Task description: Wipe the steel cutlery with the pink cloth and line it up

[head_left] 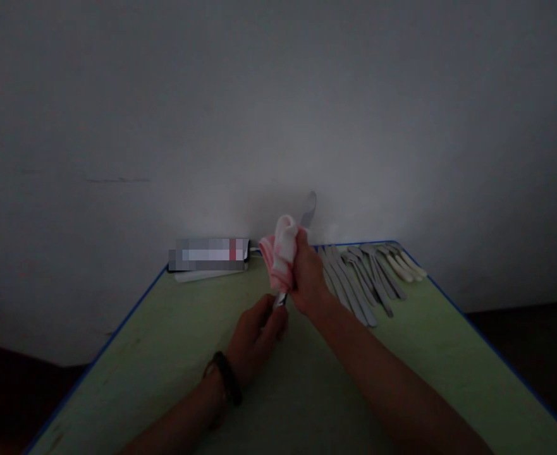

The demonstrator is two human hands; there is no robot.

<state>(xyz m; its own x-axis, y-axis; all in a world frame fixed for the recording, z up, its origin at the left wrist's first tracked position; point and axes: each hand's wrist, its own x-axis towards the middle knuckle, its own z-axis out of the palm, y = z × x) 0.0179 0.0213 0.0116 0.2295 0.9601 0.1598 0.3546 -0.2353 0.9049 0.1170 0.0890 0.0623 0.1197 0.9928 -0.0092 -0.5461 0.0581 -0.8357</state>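
A table knife points up and away from me, its rounded blade tip showing above a pink and white cloth. My left hand, with a dark band at the wrist, is closed on the lower end of the knife's handle. Higher up, my right hand grips the cloth, which is wrapped around the middle of the knife and hides that part. To the right of my right hand, several metal knives lie side by side on the table.
Past the knives lie several spoons and forks, then pieces with cream handles near the right edge. A dark-edged device with a blurred front stands at the back left. A grey wall borders the green table.
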